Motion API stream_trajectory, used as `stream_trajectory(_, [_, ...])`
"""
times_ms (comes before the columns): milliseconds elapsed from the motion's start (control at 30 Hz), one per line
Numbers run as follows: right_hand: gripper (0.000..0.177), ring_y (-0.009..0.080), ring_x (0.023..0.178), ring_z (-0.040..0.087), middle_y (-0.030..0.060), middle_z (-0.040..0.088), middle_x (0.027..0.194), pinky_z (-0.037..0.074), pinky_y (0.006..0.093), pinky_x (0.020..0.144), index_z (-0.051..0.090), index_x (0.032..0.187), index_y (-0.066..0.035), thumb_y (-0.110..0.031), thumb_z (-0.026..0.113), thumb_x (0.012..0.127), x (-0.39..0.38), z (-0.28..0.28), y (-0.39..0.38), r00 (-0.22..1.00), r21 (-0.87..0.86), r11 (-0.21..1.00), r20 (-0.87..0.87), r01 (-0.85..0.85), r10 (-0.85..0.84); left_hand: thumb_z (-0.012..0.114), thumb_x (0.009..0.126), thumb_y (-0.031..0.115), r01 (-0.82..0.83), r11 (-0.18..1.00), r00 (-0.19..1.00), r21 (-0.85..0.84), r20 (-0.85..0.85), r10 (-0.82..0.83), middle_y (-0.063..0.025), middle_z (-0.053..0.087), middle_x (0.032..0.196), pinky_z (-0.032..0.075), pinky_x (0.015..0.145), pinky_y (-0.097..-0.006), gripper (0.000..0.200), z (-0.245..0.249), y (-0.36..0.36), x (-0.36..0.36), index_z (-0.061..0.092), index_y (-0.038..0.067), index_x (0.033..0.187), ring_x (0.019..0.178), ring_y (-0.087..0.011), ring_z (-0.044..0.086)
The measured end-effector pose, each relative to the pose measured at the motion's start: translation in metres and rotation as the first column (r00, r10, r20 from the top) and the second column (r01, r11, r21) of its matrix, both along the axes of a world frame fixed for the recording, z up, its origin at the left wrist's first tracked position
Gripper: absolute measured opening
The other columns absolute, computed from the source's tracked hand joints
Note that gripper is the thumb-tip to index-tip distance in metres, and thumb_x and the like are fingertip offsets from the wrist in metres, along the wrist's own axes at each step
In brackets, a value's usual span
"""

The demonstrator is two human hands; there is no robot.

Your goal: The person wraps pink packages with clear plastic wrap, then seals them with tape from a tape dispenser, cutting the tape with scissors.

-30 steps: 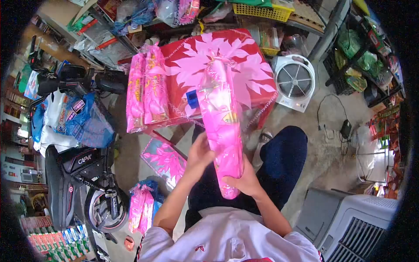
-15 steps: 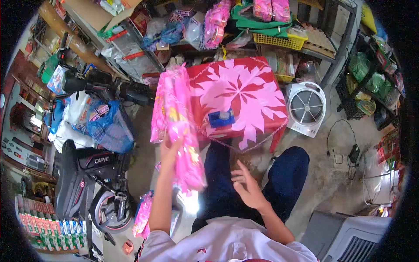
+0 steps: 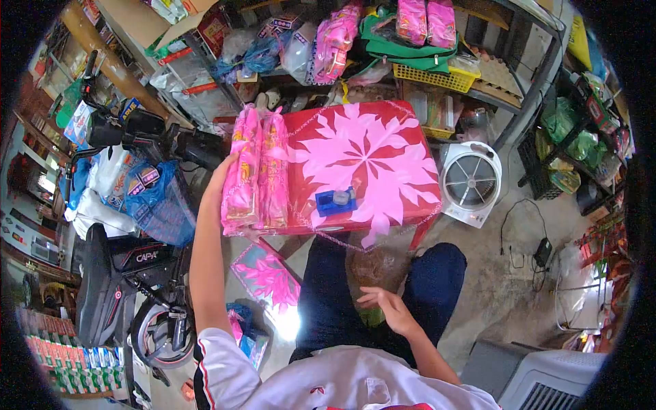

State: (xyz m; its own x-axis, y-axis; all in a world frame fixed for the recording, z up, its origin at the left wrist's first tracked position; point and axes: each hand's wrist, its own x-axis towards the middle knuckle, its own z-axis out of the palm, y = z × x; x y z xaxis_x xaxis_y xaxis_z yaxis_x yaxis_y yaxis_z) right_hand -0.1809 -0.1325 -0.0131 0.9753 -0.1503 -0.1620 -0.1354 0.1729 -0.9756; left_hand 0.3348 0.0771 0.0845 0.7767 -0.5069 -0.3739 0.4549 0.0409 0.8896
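- Lettering reading "CAPA" is showing on the black bike [image 3: 102, 287], left; yellow writing on two long pink packets [image 3: 242, 181] is proving too small to read.
- Packets are lying side by side, shiny in clear wrap, on the tabletop's [image 3: 369, 160] left end.
- Left hand [image 3: 227, 167] is touching the left packet; its grip I cannot tell.
- Right hand [image 3: 388, 307] is hanging empty, near, fingers loosely spread.
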Motion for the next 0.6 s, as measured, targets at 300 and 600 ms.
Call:
stream_trajectory(300, [0.043,0.0200,0.104,0.066,0.0126,0.071,0.114,0.050,0.0347,0.098,0.057,0.137,0.000,-0.031,0.041,0.111,0.030,-0.020,0.014,0.996,0.120,0.992,-0.068,-0.041,0.049,0.068,0.087,0.061,-0.328,0.543,0.662,0.773,0.598,-0.451,-0.0223,0.075,0.093,0.053,0.082,-0.0405,0.069,0.008,0.018,0.023,0.074,-0.004,0.108,0.088,-0.0315,0.074])
stream_trajectory(600, [0.024,0.0153,0.094,0.068,0.0092,0.073,0.103,0.055,0.0318,0.087,0.068,0.120,-0.001,-0.014,0.063,0.101,0.079,-0.005,0.023,0.998,-0.085,0.995,-0.024,-0.051,0.049,0.072,0.088,0.025,-0.596,0.551,-0.025,0.584,0.672,-0.740,-0.0286,0.041,0.153,0.032,0.117,-0.0544,0.062,0.021,0.016,-0.121,0.054,0.000,0.142,0.140,-0.0459,0.041])
